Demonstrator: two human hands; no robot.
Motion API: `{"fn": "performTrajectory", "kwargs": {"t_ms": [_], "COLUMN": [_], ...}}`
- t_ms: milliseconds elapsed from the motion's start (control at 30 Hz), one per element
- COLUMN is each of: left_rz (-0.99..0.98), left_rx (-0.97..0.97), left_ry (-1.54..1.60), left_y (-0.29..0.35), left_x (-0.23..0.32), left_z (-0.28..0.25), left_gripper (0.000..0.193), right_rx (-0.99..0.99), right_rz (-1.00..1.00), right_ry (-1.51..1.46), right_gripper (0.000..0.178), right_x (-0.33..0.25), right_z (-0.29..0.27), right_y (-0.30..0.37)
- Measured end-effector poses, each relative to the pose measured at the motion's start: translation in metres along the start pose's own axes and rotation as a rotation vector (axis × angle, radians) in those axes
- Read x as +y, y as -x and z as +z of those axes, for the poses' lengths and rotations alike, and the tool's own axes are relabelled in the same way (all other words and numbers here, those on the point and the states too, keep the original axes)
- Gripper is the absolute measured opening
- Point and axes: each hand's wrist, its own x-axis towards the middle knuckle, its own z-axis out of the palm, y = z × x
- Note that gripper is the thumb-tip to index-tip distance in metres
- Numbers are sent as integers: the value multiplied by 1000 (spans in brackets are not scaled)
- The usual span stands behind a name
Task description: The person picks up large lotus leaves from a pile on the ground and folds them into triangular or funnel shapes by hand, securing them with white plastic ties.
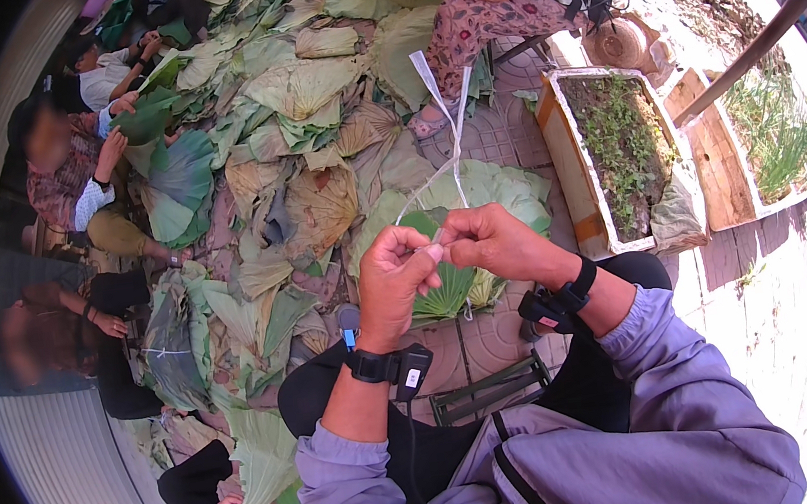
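My left hand [396, 271] and my right hand [498, 240] meet at the fingertips in front of me, both closed in a pinch. Between them they hold a thin white plastic string [456, 145], whose loose ends stretch away over the ground and lie near another person's foot. Part of the string loops up beside my left hand. Below my hands lies a stack of large round green leaves [502, 190], looking like lotus leaves, partly hidden by my hands. A bit of string shows at its near edge.
A wide heap of green and browning leaves [303, 93] covers the paving ahead and left. Several people sit around it, handling leaves. A planter box [563, 157] with seedlings stands at right, another beyond it. A small green folding stool [491, 389] is between my legs.
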Motion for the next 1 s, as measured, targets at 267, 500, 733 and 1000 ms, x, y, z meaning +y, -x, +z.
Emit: {"fn": "performTrajectory", "kwargs": {"t_ms": [267, 500, 733, 1000], "left_rz": [121, 245, 243, -40], "left_rx": [47, 4, -19, -52], "left_ry": [-81, -461, -598, -172], "left_y": [0, 2, -2, -1], "left_x": [-7, -4, -9, -2], "left_z": [2, 1, -5, -9], "left_gripper": [10, 8, 4, 8], "right_rx": [69, 157, 180, 144], "right_rz": [-133, -180, -265, -311], "right_ry": [190, 391, 551, 578], "right_gripper": [8, 8, 8, 8], "right_x": [12, 8, 10, 10], "right_z": [5, 8, 10, 8], "right_y": [1, 2, 3, 2]}}
